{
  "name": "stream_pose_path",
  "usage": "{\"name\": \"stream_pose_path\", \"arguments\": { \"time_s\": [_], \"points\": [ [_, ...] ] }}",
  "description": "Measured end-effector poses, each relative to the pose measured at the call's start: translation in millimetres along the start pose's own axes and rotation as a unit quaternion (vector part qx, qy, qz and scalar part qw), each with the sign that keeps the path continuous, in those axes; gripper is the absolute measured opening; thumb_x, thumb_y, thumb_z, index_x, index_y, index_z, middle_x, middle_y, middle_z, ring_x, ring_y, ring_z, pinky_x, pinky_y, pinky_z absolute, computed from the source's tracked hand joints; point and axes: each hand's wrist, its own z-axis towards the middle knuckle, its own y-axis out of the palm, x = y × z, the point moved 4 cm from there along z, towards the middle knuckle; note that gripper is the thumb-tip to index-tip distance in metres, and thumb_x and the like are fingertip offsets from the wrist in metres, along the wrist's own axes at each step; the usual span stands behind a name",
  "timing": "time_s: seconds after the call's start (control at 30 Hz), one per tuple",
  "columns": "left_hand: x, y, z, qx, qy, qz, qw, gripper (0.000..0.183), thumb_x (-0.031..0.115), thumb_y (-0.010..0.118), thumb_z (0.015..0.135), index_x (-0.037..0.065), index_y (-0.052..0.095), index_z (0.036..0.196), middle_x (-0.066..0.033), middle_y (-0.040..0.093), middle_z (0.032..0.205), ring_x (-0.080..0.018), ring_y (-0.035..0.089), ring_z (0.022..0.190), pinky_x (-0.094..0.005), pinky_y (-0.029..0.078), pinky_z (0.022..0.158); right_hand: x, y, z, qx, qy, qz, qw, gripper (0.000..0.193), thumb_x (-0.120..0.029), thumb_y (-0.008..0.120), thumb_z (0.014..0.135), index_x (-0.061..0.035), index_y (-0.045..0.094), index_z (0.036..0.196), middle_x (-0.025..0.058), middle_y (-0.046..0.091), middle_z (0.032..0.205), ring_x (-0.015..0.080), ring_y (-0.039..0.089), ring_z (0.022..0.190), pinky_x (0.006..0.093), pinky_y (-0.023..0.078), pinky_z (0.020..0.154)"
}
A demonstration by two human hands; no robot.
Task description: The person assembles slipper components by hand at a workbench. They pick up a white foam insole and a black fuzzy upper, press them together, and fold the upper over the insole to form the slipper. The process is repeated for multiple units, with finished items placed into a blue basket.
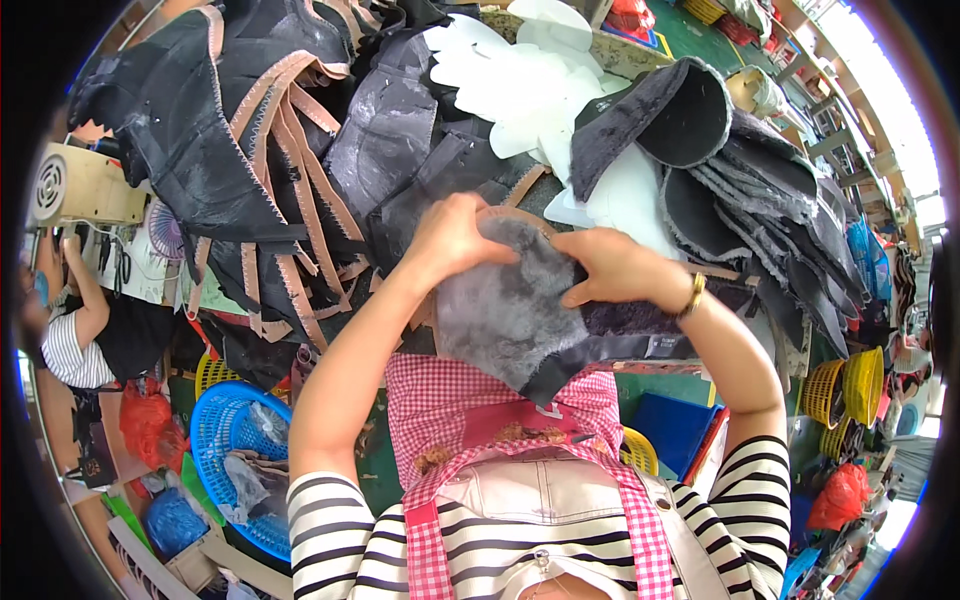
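A piece of grey furry lining (490,310) hangs over the near edge of the table, its fur side up. A dark band runs along its lower right edge, and a tan strip shows at its top. My left hand (455,240) grips its upper left edge, thumb lying on the fur. At the upper right, my right hand (615,268) holds the same piece with the thumb pressed on it; most fingers of both hands are hidden. Under my right wrist lies a dark furry piece with a black band (640,346), bearing a small label.
Black pieces with tan zigzag-stitched strips (250,130) are heaped at the left. White sheet pieces (535,90) lie at the back, rolled dark fur-lined pieces (700,130) at the right. A blue basket (205,420) stands low left. Another person (85,330) works at far left.
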Motion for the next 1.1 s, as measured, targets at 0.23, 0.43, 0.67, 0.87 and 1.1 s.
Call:
{"name": "stream_pose_path", "arguments": {
  "time_s": [0.23,0.43,0.67,0.87,1.1],
  "points": [
    [55.6,-10.8,-112.1,0.078,0.116,0.053,0.989,0.014,0.005,0.066,0.074,0.006,0.056,0.084,-0.0143,0.06,0.076,-0.0381,0.063,0.07,-0.0446,0.047,0.055,-11.6,30.8,-41.2,0.31,-0.096,-0.188,0.927,0.028,-0.019,0.075,0.071,-0.003,0.059,0.087,0.0081,0.056,0.091,0.027,0.055,0.089,0.0368,0.041,0.085],
    [7.1,-13.1,-120.6,0.025,-0.041,-0.223,0.974,0.023,0.003,0.071,0.08,-0.002,0.065,0.102,-0.0095,0.071,0.085,-0.0075,0.064,0.075,-0.0258,0.05,0.068,5.3,27.3,-19.8,0.121,-0.049,-0.013,0.991,0.037,-0.036,0.078,0.07,-0.0045,0.065,0.085,0.012,0.064,0.085,0.0303,0.062,0.082,0.0396,0.043,0.079],
    [-22.0,-10.5,-62.0,-0.318,-0.064,-0.142,0.935,0.032,0.018,0.08,0.075,-0.003,0.069,0.096,-0.0042,0.07,0.084,-0.0076,0.06,0.077,-0.0261,0.049,0.07,-12.1,44.9,-6.5,0.078,-0.023,-0.098,0.992,0.037,-0.038,0.078,0.07,-0.0053,0.068,0.086,0.0142,0.066,0.071,0.0331,0.066,0.075,0.0436,0.046,0.073],
    [7.6,38.6,-8.3,-0.281,-0.038,-0.01,0.959,0.034,0.026,0.081,0.071,-0.004,0.067,0.08,-0.0077,0.057,0.06,-0.0123,0.05,0.056,-0.0343,0.041,0.053,-9.4,45.2,-12.1,0.096,0.018,-0.104,0.99,0.043,-0.044,0.076,0.071,-0.0038,0.07,0.085,0.0149,0.067,0.07,0.0321,0.068,0.074,0.0412,0.05,0.066],
    [15.6,18.5,-52.0,-0.188,-0.032,-0.042,0.981,0.021,0.013,0.075,0.077,-0.005,0.067,0.084,-0.0088,0.058,0.062,-0.0064,0.048,0.061,-0.0301,0.041,0.055,20.1,23.1,-43.2,0.025,0.012,0.036,0.999,0.04,-0.044,0.068,0.082,-0.0056,0.067,0.092,0.0173,0.066,0.076,0.0394,0.064,0.078,0.0456,0.048,0.069]
  ]
}}
